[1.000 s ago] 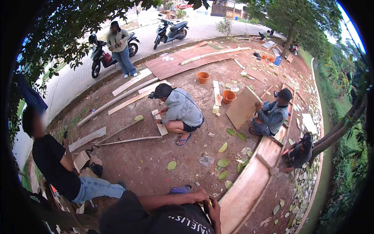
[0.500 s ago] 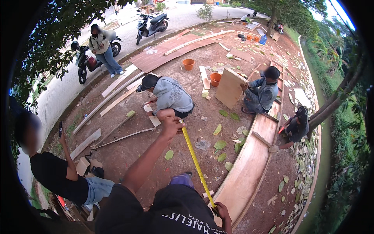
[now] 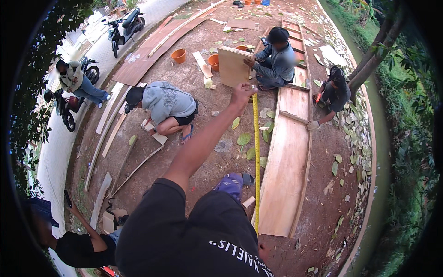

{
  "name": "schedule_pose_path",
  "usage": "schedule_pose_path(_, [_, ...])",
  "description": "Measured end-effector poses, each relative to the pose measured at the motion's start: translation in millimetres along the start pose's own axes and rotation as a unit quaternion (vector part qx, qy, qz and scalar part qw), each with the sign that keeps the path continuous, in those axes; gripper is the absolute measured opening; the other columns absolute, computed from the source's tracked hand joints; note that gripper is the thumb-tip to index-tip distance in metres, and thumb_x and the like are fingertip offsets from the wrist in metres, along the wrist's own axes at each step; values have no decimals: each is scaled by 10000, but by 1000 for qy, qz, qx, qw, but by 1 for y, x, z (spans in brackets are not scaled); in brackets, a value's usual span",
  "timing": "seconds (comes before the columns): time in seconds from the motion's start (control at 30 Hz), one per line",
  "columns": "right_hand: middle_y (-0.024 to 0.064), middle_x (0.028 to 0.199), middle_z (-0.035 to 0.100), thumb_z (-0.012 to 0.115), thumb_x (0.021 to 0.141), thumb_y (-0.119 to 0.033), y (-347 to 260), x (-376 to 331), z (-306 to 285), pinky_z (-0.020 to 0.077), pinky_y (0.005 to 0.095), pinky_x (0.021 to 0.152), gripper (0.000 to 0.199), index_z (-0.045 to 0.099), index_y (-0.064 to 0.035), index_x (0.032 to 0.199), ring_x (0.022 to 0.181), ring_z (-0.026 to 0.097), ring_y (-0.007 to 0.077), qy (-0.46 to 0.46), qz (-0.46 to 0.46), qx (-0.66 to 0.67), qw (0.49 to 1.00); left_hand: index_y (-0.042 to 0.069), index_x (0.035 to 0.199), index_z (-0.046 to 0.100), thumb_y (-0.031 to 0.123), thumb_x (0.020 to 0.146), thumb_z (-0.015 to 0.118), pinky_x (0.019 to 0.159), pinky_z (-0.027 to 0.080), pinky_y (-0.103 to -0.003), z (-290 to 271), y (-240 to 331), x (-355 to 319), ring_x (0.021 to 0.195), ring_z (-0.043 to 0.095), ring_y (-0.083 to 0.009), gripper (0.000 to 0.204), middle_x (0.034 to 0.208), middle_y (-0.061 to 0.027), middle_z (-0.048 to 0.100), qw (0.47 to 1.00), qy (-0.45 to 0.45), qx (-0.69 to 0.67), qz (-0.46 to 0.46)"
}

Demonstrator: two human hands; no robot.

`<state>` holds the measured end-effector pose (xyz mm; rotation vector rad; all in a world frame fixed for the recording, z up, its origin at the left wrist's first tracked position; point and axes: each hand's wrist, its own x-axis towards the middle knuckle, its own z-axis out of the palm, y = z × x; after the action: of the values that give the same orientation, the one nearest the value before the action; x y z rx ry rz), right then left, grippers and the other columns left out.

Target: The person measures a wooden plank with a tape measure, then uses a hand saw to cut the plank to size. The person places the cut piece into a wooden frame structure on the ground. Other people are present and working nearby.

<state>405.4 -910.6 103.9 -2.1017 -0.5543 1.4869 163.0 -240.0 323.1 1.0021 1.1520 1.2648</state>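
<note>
Tape (image 3: 257, 161), yellow and drawn out straight, runs from the left hand (image 3: 242, 98), whose fingers are closed on its far end, back toward the black shirt (image 3: 198, 231) near a long wooden panel (image 3: 286, 189); the right hand (image 3: 263, 252) is mostly hidden, its grip impossible to tell.

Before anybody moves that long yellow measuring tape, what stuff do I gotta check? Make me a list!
1. Left hand grips the far end of the yellow tape measure: ok.
2. Tape is pulled out straight, without a twist: ok.
3. Right hand has a firm hold: cannot tell; the black shirt hides most of it.
4. Far end of the tape is lined up with the long wooden panel: not ok; it appears left of the panel.
5. Co-worker's gloved hand is away from the panel: not ok; it is at the right edge.
</note>
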Motion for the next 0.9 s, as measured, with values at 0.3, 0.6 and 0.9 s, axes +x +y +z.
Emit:
schedule_pose_path(0.3, [169,818,740,720,874,-380,23,59,123,534,411,662,411,791,12,974,718,704,252,233,210,118,942,-52,1266,601,518,941,681,915,530,-460,121,-342,11,968,691,-319,661,1081,-217,710,858,-298,398,-133])
schedule_pose_path(0.6, [273,1081,729,661,819,-435,-105,64,303,558,497,929,509,769,-1,1063,1067,703,425,311,524,331,720,-61,1087,717,500,970,604,966,512,-492,58,-361,25,1093,688,-413,584,1094,-288,721,342,-674,655,-13])
schedule_pose_path(0.9, [247,966,750,662,839,-405,-87,157,417,574,508,854,422,780,-24,978,951,732,410,378,585,467,545,-46,1240,675,533,940,650,981,509,-444,114,-343,53,1147,682,-371,653,1170,-239,718,179,-644,738,-94])
